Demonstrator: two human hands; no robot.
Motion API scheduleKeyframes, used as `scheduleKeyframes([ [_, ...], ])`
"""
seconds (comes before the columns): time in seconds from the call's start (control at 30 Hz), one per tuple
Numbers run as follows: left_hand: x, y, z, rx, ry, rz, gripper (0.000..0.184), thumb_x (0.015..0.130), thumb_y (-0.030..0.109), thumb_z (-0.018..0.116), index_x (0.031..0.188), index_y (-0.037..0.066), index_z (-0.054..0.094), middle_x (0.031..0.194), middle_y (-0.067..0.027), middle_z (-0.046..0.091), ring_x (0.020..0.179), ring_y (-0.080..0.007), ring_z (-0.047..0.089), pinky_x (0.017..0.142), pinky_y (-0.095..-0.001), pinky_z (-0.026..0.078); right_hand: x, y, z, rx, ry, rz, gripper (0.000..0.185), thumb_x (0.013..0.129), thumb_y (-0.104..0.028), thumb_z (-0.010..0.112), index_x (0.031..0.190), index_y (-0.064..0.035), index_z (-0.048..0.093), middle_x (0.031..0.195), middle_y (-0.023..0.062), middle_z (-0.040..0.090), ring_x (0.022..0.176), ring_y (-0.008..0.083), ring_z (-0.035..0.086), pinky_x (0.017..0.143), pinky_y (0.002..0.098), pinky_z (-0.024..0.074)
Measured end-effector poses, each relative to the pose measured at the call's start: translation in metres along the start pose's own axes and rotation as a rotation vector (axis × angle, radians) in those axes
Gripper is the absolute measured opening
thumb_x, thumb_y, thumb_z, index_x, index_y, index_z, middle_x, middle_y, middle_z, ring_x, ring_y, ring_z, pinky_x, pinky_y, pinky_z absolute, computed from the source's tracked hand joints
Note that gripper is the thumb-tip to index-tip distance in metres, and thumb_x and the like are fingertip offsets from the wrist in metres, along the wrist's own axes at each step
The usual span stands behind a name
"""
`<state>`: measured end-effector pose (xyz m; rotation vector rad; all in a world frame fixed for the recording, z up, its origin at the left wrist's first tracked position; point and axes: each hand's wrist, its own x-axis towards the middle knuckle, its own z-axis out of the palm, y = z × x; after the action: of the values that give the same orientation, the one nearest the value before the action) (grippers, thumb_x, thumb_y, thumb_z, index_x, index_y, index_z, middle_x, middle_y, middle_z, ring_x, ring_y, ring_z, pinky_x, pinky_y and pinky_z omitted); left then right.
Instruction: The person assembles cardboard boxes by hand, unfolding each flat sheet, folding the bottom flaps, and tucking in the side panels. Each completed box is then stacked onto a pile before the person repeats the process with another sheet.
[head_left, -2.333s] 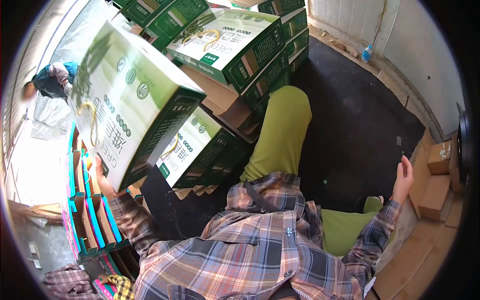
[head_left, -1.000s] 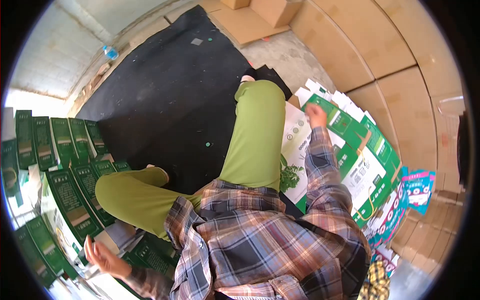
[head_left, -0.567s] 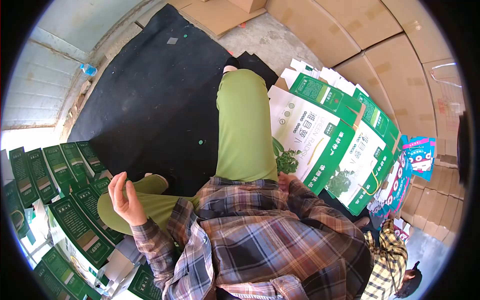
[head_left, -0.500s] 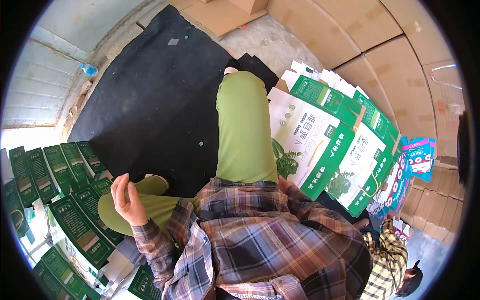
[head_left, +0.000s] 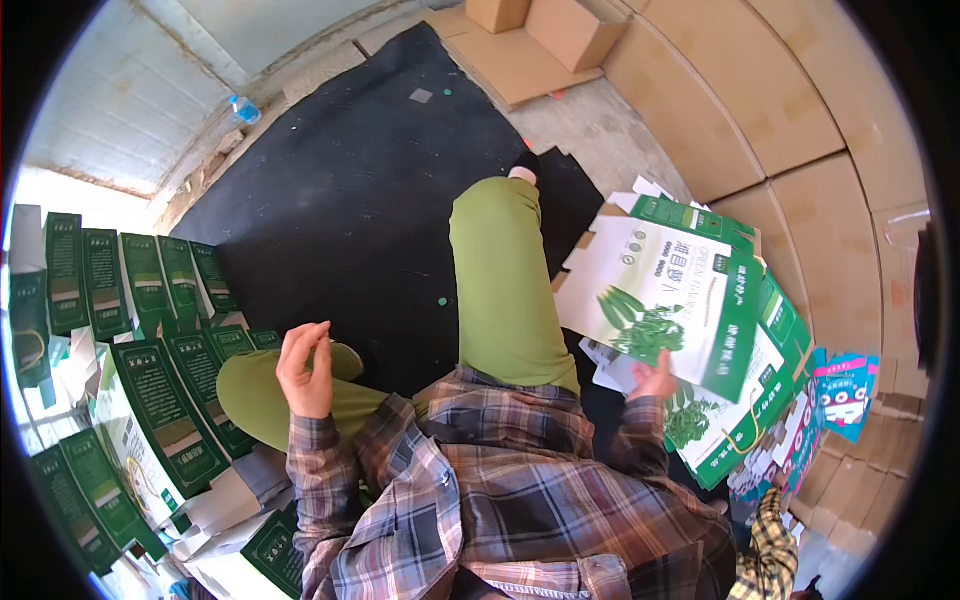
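My right hand (head_left: 655, 379) is closed on the near edge of a flat, unfolded radish carton (head_left: 650, 265), printed white and green with leaves. That carton lies tilted over another flat radish carton (head_left: 768, 385) on the stack to my right. Raised over my bent left leg, my left hand (head_left: 305, 371) holds nothing, its fingers loosely bent and the thumb apart. Nearest to it stand several set-up green cartons (head_left: 165, 420) on my left.
A black mat (head_left: 350, 190) covers the floor ahead. Large brown boxes (head_left: 730, 90) line the right side. An open brown box (head_left: 575, 35) stands at the back, and a blue bottle (head_left: 244, 110) lies by the wall. A co-worker's checked sleeve (head_left: 770, 545) shows at lower right.
My right hand has come out from beside my thigh, gripping the top flat carton, which is now lifted and shifted off the one below. My left hand's fingers have bent. The view has turned.
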<state>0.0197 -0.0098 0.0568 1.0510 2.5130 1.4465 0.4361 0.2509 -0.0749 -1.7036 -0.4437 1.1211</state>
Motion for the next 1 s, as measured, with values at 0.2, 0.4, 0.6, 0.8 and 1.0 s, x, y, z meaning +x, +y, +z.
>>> scheduleKeyframes([
  [0.2,0.011,-0.008,-0.001,-0.031,0.028,0.005,0.017,0.081,-0.006,0.060,0.096,0.001,0.066,0.090,-0.0068,0.060,0.078,-0.0136,0.056,0.069,-0.0246,0.046,-0.024,-0.112,0.035,0.143,-0.146,-0.379,0.027,0.087,-0.023,0.061,0.103,-0.0016,0.060,0.086,0.0106,0.067,0.062,0.0168,0.062,0.050,0.0279,0.0477],
  [0.4,0.027,-0.046,-0.008,-0.141,0.090,-0.090,0.020,0.084,-0.002,0.059,0.102,0.005,0.065,0.098,-0.0038,0.060,0.081,-0.0101,0.058,0.065,-0.0216,0.046,-0.047,-0.190,0.076,0.224,-0.573,-0.436,0.027,0.092,-0.027,0.054,0.106,-0.0050,0.058,0.091,0.0056,0.065,0.064,0.0116,0.056,0.048,0.0247,0.0365],
  [0.6,0.049,-0.058,-0.016,-0.159,0.117,-0.196,0.050,0.079,0.001,0.065,0.126,0.012,0.053,0.113,-0.0035,0.054,0.096,-0.0131,0.055,0.070,-0.0240,0.048,-0.062,-0.231,0.153,0.239,-0.853,-0.164,0.037,0.094,-0.029,0.048,0.115,0.0011,0.054,0.106,0.0111,0.064,0.082,0.0208,0.064,0.068,0.0310,0.0511],
  [0.8,0.062,-0.077,-0.053,-0.491,0.362,-0.008,0.087,0.074,0.010,0.073,0.144,0.009,0.022,0.142,-0.0134,0.035,0.124,-0.0277,0.041,0.094,-0.0348,0.043,-0.048,-0.202,0.267,-0.105,-1.391,0.244,0.035,0.093,-0.024,0.050,0.110,0.0056,0.058,0.101,0.0150,0.066,0.088,0.0216,0.065,0.081,0.0321,0.0521],
  [1.0,0.037,-0.143,-0.102,-0.955,0.377,0.131,0.032,0.086,0.009,0.063,0.116,0.004,0.053,0.113,-0.0082,0.058,0.109,-0.0231,0.055,0.096,-0.0352,0.043,-0.079,-0.123,0.326,-0.461,-1.421,0.085,0.030,0.088,-0.024,0.054,0.100,0.0021,0.061,0.093,0.0126,0.067,0.076,0.0212,0.065,0.074,0.0316,0.0531],
])
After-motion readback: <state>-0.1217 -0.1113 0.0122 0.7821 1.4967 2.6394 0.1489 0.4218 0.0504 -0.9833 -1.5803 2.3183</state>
